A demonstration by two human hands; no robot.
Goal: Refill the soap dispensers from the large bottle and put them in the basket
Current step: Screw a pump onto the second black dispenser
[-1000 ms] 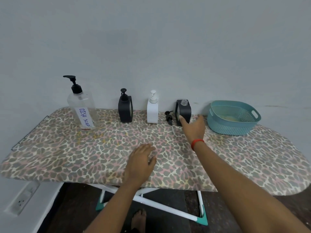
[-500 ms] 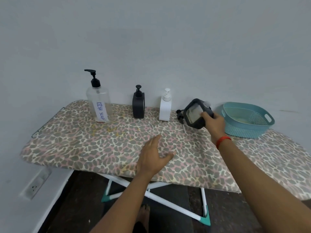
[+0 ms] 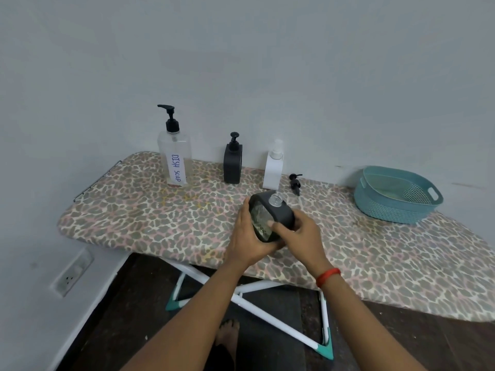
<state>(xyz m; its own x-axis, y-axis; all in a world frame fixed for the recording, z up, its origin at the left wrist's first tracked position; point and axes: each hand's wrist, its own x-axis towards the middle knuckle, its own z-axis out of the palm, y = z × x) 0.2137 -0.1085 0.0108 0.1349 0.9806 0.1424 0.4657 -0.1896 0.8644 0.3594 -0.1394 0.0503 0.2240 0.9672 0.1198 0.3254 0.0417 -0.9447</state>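
Both hands are gripping an uncapped black dispenser (image 3: pixel 270 215), tilted, above the ironing board's (image 3: pixel 160 223) near edge: left hand (image 3: pixel 247 239) cupping its underside, right hand (image 3: pixel 300 236) closing over its side. Its pump (image 3: pixel 295 183) is lying by the far edge, with the teal basket (image 3: pixel 396 207) sitting near the right end.

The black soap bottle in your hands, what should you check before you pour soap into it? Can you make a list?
1. Pump off the held black dispenser: ok, its threaded neck is open and a loose pump lies on the board.
2. Firm grip: ok, the left hand and the right hand both hold it.
3. Neck pointing up: not ok, the dispenser is tilted.
4. Large bottle marked DISH SOAP ready to pour: not ok, its pump is on and no hand is free.
5. Soap level in the large bottle: cannot tell.
6. Basket within reach on the right: ok.
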